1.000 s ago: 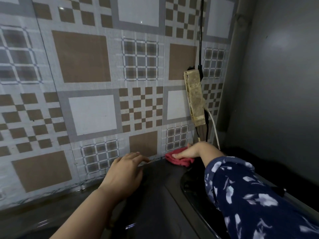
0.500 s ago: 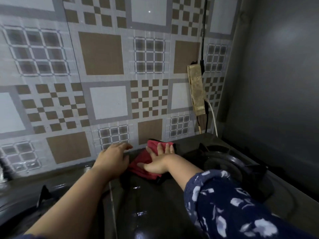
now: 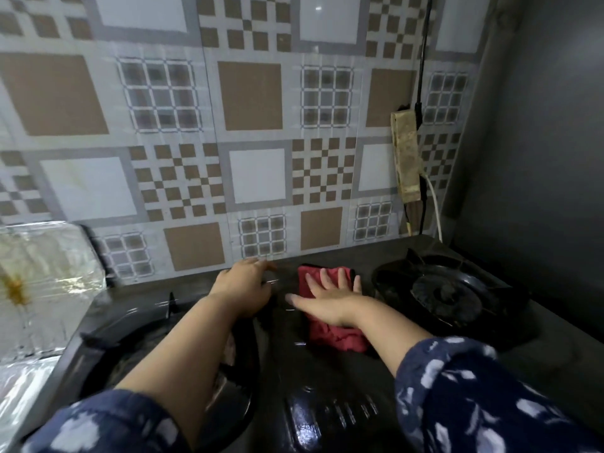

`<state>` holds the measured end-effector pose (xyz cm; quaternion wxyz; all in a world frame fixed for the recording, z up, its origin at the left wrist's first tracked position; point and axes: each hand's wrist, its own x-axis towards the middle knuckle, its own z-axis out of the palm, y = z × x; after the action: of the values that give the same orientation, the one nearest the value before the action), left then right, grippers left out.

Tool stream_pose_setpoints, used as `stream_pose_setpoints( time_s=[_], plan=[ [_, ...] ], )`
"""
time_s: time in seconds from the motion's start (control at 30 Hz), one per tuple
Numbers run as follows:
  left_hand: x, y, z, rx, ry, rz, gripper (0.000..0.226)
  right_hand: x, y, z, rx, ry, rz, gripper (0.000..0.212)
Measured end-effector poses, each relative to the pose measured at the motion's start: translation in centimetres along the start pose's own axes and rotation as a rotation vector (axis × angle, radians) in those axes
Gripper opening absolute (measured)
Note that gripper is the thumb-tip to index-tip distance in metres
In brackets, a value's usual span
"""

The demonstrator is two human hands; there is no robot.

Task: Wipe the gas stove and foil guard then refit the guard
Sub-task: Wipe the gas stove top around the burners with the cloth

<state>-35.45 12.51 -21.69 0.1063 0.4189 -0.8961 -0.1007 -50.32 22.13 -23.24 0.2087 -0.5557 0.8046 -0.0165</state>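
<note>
Patterned tile wall [image 3: 255,132] behind your black gas stove [image 3: 327,371], stained foil guard [image 3: 42,282] standing at its left edge, your right hand [image 3: 330,300] flat, fingers spread, pressing the red cloth [image 3: 330,325] mid-stove, your left hand [image 3: 243,289] loosely curled, empty, resting beside the cloth.

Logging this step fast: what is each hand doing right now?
Left hand: open, resting on the stove top, holding nothing.
Right hand: open, pressed flat on the red cloth.
</note>
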Motion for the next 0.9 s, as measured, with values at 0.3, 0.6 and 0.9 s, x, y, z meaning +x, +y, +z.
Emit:
stream_pose_setpoints(
  time_s=[0.3, 0.6, 0.9],
  plan=[
    [1.0, -4.0, -1.3, 0.042, 0.061, -0.068, 0.042, 7.3, -4.6, 0.6, -0.156, 0.142, -0.126, 0.053],
    [-4.4, -2.8, -1.9, 0.029, 0.014, -0.129, 0.041, -3.0, -4.6, 4.5, -0.149, 0.152, -0.313, 0.046],
    [-12.7, 0.7, -2.9, 0.036, -0.033, -0.091, 0.039, -12.5, -2.1, 7.5, -0.162, 0.182, -0.282, 0.046]
  ],
)
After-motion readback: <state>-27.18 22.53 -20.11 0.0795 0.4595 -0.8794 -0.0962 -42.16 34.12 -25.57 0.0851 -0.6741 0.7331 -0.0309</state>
